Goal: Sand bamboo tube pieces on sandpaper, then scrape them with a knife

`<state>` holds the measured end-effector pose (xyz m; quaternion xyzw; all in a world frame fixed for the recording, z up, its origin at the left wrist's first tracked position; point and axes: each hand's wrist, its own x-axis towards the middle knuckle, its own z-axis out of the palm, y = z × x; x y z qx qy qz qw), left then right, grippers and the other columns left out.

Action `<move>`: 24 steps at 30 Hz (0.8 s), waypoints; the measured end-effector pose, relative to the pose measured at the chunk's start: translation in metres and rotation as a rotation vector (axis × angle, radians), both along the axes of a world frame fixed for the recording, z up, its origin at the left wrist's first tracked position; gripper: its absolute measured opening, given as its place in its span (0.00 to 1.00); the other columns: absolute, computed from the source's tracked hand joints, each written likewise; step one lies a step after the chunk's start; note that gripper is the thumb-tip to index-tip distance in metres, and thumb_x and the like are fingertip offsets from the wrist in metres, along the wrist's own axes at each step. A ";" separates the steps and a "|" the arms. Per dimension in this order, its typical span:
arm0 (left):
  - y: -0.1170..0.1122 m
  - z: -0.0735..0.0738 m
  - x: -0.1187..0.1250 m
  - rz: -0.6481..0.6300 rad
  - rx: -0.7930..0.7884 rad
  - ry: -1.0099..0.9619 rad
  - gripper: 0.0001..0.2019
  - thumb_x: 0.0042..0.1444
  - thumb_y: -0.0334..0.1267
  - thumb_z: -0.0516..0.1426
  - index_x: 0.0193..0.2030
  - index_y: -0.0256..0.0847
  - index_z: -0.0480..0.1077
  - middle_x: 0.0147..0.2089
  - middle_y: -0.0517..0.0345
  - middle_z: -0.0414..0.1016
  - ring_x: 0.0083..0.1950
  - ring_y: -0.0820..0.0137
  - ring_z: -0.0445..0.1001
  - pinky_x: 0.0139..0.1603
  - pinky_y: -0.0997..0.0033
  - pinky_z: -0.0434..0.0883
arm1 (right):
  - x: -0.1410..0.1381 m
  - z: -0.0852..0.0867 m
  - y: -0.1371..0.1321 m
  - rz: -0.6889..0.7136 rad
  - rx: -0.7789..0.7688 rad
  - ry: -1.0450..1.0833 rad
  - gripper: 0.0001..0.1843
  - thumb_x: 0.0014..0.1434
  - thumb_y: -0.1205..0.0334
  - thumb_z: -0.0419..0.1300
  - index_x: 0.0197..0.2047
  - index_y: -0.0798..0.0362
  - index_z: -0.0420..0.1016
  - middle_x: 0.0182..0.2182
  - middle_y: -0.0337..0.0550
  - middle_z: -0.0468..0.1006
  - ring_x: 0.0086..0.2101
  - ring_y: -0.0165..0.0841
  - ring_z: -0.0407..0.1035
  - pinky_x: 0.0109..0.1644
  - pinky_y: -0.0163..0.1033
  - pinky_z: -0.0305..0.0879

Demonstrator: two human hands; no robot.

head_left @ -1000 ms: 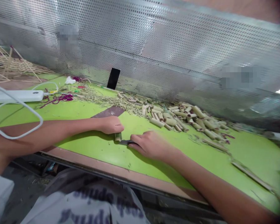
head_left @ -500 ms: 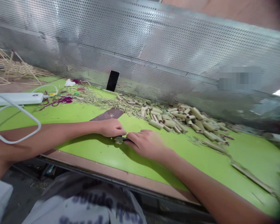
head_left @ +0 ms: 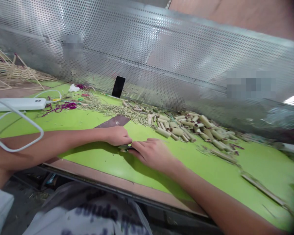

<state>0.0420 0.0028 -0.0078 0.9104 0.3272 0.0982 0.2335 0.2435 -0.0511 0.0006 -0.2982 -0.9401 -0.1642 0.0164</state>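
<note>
My right hand (head_left: 152,152) is closed around the dark handle of a small knife (head_left: 126,148), whose short blade points left, just above the green tabletop. Close beside it, my left hand (head_left: 117,134) is a fist, its thumb side almost touching my right fingertips. A small pale bit shows by the blade under the left fist; whether it is held cannot be made out. Behind the hands lies a pile of short cut bamboo pieces (head_left: 177,130), with thin shavings (head_left: 107,108) heaped to their left.
A flat brown strip (head_left: 114,121) lies behind my left hand. A phone (head_left: 118,86) leans against the perforated metal screen (head_left: 127,49). At left are a white power bank (head_left: 19,104) with a looping cable, purple thread (head_left: 66,105) and stick frames (head_left: 12,73). A split bamboo strip (head_left: 262,189) lies right.
Both hands stay close together at nearly the same place. The knife has shifted slightly, and more of its blade shows below the left fist. The view has tilted a little.
</note>
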 end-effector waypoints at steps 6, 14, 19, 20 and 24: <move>0.002 -0.001 -0.003 -0.017 -0.021 0.002 0.21 0.58 0.40 0.48 0.15 0.43 0.49 0.15 0.62 0.50 0.21 0.71 0.50 0.27 0.65 0.47 | -0.002 0.003 0.000 -0.112 -0.085 -0.046 0.18 0.74 0.51 0.48 0.41 0.52 0.73 0.22 0.42 0.77 0.22 0.33 0.66 0.30 0.41 0.41; 0.002 0.000 -0.004 -0.044 -0.038 -0.010 0.19 0.57 0.39 0.48 0.17 0.44 0.45 0.18 0.64 0.43 0.22 0.72 0.45 0.27 0.65 0.46 | 0.014 0.005 0.003 -0.124 -0.246 -0.073 0.16 0.74 0.53 0.48 0.41 0.52 0.71 0.22 0.39 0.75 0.22 0.32 0.64 0.28 0.39 0.41; 0.002 -0.003 -0.004 -0.027 -0.037 -0.042 0.19 0.56 0.39 0.48 0.17 0.44 0.44 0.17 0.63 0.43 0.22 0.71 0.45 0.26 0.65 0.45 | 0.002 0.001 0.002 -0.118 -0.148 -0.056 0.15 0.73 0.53 0.50 0.40 0.52 0.71 0.22 0.40 0.75 0.21 0.32 0.64 0.29 0.40 0.39; 0.002 -0.003 -0.005 -0.028 -0.039 -0.047 0.19 0.56 0.39 0.48 0.17 0.44 0.44 0.17 0.63 0.43 0.22 0.71 0.46 0.26 0.65 0.45 | 0.000 0.001 0.002 -0.115 -0.136 -0.048 0.15 0.73 0.52 0.50 0.41 0.52 0.71 0.22 0.40 0.75 0.22 0.32 0.64 0.29 0.40 0.39; 0.003 -0.004 -0.008 -0.036 -0.040 -0.057 0.19 0.56 0.40 0.48 0.17 0.45 0.45 0.17 0.64 0.42 0.22 0.71 0.46 0.26 0.65 0.45 | 0.003 0.002 0.000 -0.104 -0.161 -0.090 0.16 0.73 0.52 0.49 0.41 0.52 0.71 0.23 0.40 0.76 0.21 0.32 0.63 0.29 0.40 0.39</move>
